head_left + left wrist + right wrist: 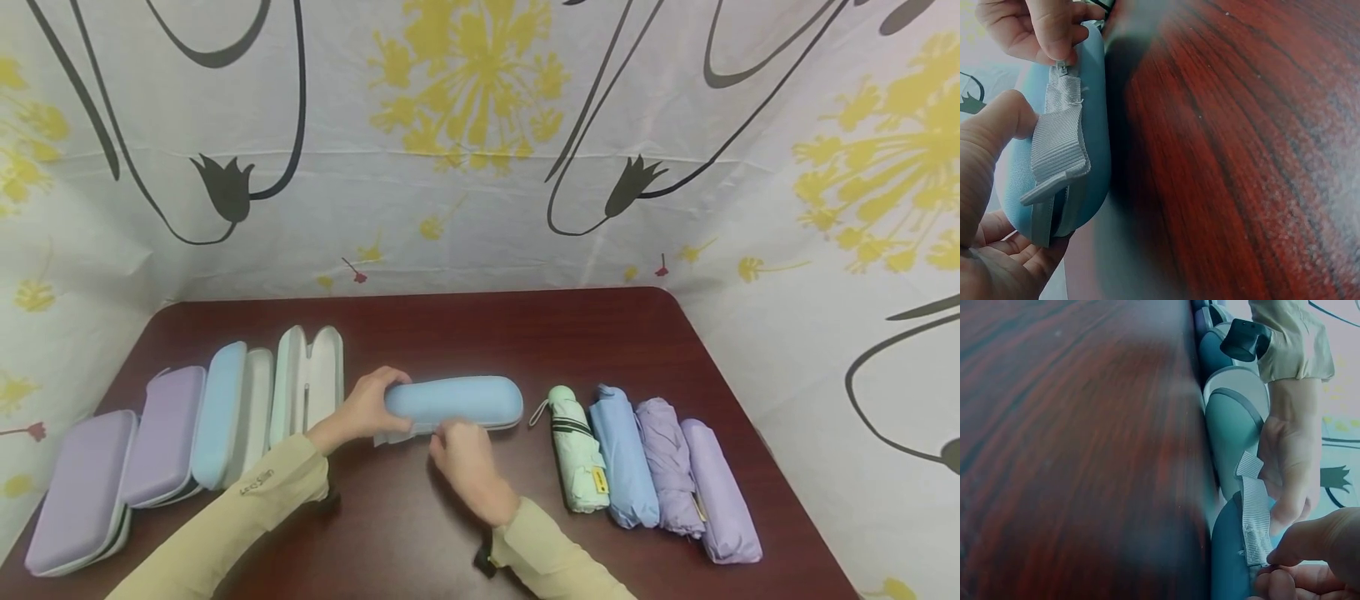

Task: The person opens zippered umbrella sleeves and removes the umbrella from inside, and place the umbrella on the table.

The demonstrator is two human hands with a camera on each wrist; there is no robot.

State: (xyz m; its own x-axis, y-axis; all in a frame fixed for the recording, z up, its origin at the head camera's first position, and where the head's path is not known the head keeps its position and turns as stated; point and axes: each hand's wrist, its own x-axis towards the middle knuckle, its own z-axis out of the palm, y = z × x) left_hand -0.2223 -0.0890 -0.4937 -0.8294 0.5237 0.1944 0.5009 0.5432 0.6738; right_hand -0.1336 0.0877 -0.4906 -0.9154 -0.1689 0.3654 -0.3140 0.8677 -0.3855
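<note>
A light-blue zip case [461, 400] lies lengthwise on the dark table in front of me. My left hand [369, 406] grips its left end, thumb on the near side and fingers behind, as the left wrist view also shows. At the near edge my right hand [468, 465] pinches the zipper pull [1062, 67] between thumb and curled fingers. A pale ribbed strap [1057, 144] runs along the zipper beside the left thumb. Whether the zipper is closed all the way round is hidden by the hands.
Left of the hands stand an open mint-green case [288, 375], an open blue case [219, 417] and two purple cases [165, 433]. On the right lie folded umbrellas: green [576, 450], blue [624, 458], greyish purple [667, 467] and lilac [722, 492]. A patterned curtain [450, 225] hangs behind the table.
</note>
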